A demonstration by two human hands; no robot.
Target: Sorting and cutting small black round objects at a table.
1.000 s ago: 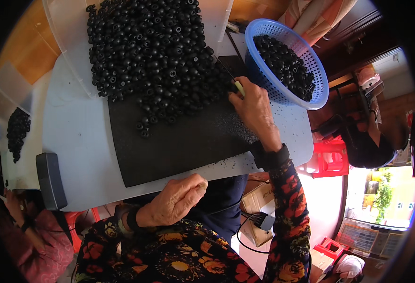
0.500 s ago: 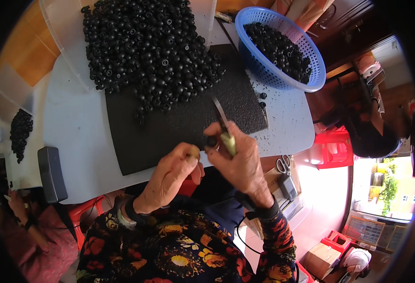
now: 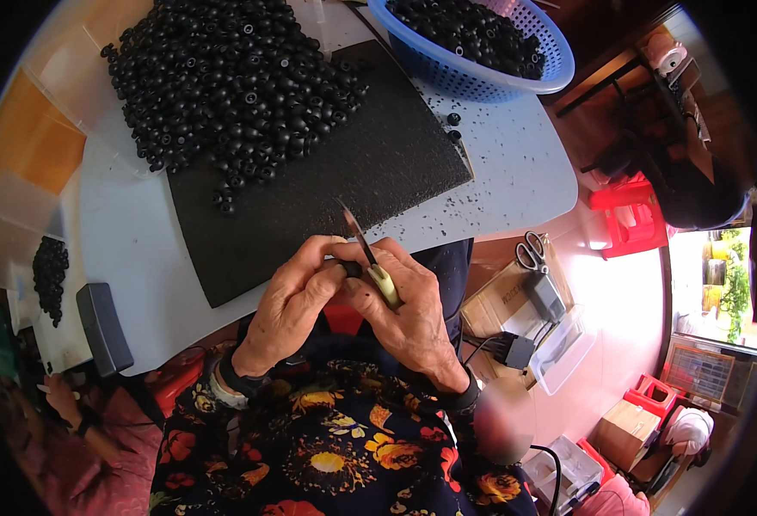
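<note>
My right hand (image 3: 409, 314) is wrapped round a small knife (image 3: 384, 285) with a pale green handle. Its narrow blade points up and away, over the near edge of a black mat (image 3: 310, 206). Close against it, my left hand (image 3: 288, 301) pinches a small round black plastic part (image 3: 352, 269); the right thumb is beside the part, and fingers cover much of it. Beyond my hands, a large heap of similar black parts (image 3: 232, 86) spreads over the far side of the mat.
A blue plastic basket (image 3: 559, 64) of black parts stands at the far right of the pale table (image 3: 507, 172). Black crumbs and two loose parts lie below it. At left are a dark grey box-shaped object (image 3: 103, 329) and another person's hand (image 3: 58, 396). Scissors (image 3: 531, 251) lie right.
My hands have come together from apart. The black part, earlier at my right fingers, is now between both hands. The whole view has shifted, with the table's contents higher in it.
</note>
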